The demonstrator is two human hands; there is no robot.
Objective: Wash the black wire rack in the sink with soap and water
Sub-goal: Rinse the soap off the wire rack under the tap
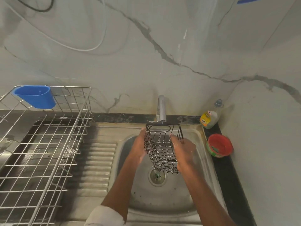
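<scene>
The black wire rack (162, 149) hangs tilted over the steel sink (164, 199), its top edge right under the tap (161, 110). A thin stream of water runs from the tap through the rack, and white suds cling to its wires. My left hand (139, 144) lies along the rack's left side with straight fingers. My right hand (184, 150) holds the right side, fingers curled round the wires.
The drain (157, 176) sits below the rack. A dish soap bottle (210, 117) and a red bowl (219, 145) stand on the dark ledge at the right. A metal drying rack (44, 147) with a blue cup holder (36, 98) fills the left counter.
</scene>
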